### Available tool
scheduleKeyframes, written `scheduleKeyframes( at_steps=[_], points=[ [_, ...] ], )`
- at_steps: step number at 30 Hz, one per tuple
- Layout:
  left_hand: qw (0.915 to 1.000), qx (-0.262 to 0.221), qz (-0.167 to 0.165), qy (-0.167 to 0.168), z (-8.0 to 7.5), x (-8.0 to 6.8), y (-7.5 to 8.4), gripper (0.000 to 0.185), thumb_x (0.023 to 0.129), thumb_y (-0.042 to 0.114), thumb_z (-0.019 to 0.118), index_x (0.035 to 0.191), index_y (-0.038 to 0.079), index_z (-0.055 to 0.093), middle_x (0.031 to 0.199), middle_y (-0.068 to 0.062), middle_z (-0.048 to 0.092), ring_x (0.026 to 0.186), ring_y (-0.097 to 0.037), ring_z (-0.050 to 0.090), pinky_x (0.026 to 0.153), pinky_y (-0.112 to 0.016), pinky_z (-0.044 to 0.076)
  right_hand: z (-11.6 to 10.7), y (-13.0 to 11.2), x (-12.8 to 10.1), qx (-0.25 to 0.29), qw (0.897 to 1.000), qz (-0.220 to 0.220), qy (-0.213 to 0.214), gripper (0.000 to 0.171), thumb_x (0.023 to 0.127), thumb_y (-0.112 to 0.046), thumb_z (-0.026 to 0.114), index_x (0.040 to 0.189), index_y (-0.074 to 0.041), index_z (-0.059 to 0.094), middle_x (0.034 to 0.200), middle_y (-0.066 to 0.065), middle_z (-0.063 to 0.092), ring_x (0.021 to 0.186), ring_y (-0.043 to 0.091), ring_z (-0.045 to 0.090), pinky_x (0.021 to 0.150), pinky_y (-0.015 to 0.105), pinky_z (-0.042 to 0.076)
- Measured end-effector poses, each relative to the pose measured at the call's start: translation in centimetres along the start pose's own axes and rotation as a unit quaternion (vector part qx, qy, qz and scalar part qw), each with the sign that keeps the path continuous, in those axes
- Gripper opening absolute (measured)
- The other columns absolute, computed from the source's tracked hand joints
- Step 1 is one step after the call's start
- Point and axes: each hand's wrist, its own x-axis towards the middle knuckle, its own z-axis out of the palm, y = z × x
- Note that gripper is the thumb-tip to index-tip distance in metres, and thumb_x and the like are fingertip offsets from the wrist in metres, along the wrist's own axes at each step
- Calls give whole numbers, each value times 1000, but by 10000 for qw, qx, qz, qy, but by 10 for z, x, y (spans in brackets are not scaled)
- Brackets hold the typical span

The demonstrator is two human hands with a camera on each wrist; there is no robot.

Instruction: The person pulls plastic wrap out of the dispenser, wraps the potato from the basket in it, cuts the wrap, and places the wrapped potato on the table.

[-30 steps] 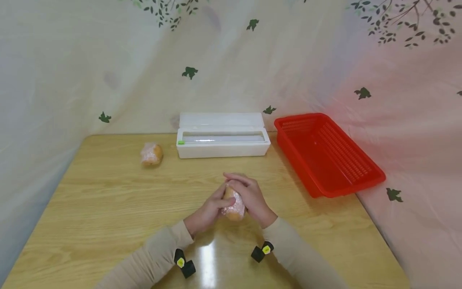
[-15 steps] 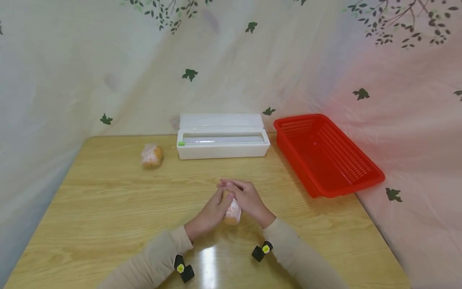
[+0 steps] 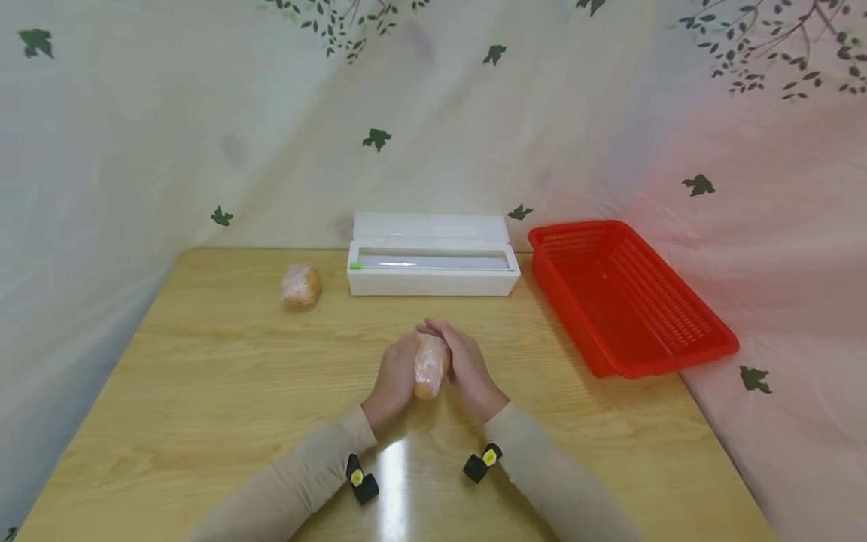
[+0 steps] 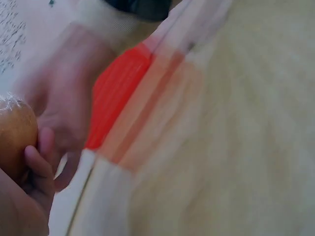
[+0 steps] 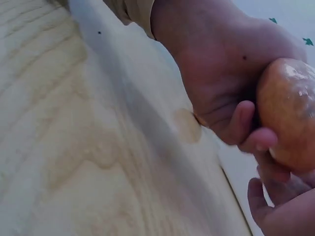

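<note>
An orange fruit wrapped in clear film (image 3: pixel 430 365) stands on end at the middle of the wooden table (image 3: pixel 203 391). My left hand (image 3: pixel 395 376) cups its left side and my right hand (image 3: pixel 466 370) cups its right side, fingers curled round it and meeting at the far top. In the right wrist view the wrapped fruit (image 5: pixel 290 115) shows between both hands' fingers. The left wrist view is blurred, with the fruit (image 4: pixel 15 142) at its left edge.
A second wrapped fruit (image 3: pixel 301 285) lies at the far left of the table. A white film dispenser box (image 3: pixel 433 263) with its lid up sits at the back centre. A red plastic basket (image 3: pixel 630 297) stands at the right. Patterned cloth surrounds the table.
Both hands have turned the wrapped fruit from leaning right to standing more upright between the palms. The head view has shifted a little.
</note>
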Motion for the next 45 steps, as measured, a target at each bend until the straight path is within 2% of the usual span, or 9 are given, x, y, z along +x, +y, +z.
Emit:
scheduleKeyframes(
  at_steps=[5,10,13,19,24,31,34,38,45],
  points=[
    [9943,-341,-1006,55,-49,30,8,62,109,46,28,142,-3,46,123,-19,55,113,-28,54,98,-42,46,-20,-8,0,583,9977,139,306,52,110,-33,37,146,4,45,148,24,46,130,35,52,109,47,41],
    [9769,-1332,-1663,-162,-125,52,14,59,106,53,33,142,6,39,103,-3,56,85,-13,59,67,-32,50,-51,-12,-10,476,9950,252,841,47,107,-25,47,141,8,48,138,22,51,122,36,58,102,44,48],
    [9716,-1538,-1780,-251,-170,56,18,50,106,44,43,142,10,36,101,2,56,82,-8,61,68,-28,50,-67,-12,-15,146,9931,440,1073,42,105,-14,51,139,10,49,138,20,50,109,27,64,93,35,52],
    [9837,-269,-1765,204,-245,62,18,76,104,38,49,159,-1,12,120,-7,47,88,-2,58,75,-24,54,-89,-15,-18,-560,9907,551,1113,43,100,-3,53,140,11,48,143,23,46,104,24,63,90,32,53],
    [9809,851,-1576,760,-290,75,-6,70,104,34,47,151,-13,27,120,-14,52,84,3,54,73,-16,51,-95,-14,-13,-936,9872,514,1185,40,98,-3,55,136,10,52,133,21,55,99,22,65,87,30,54],
    [9755,444,-1851,1098,-295,91,-29,59,103,23,49,144,-17,38,106,-6,58,88,-8,55,75,-17,50,-104,-8,-15,-1095,9859,624,1104,36,100,-3,53,133,12,53,114,15,65,95,18,67,84,29,54],
    [9693,1209,-1824,1124,-291,95,-31,59,103,29,49,142,-15,44,123,-22,60,108,-22,58,90,-26,49,-107,-8,-14,-1148,9847,594,1169,36,100,-2,51,133,13,53,121,18,61,96,17,67,84,29,54],
    [9583,2002,-1807,948,-287,102,-32,63,105,37,42,143,-13,44,145,-32,45,135,-40,41,113,-45,35,-113,-7,-10,-1200,9830,571,1270,35,98,1,52,131,14,55,118,20,61,93,16,66,81,27,54],
    [9563,2164,-1790,814,-289,92,-25,71,107,45,28,142,-16,42,142,-37,45,132,-43,40,114,-52,30,-107,-2,-12,-1434,9802,606,1225,34,96,0,56,126,13,59,126,22,62,103,19,61,93,29,52]
  ],
)
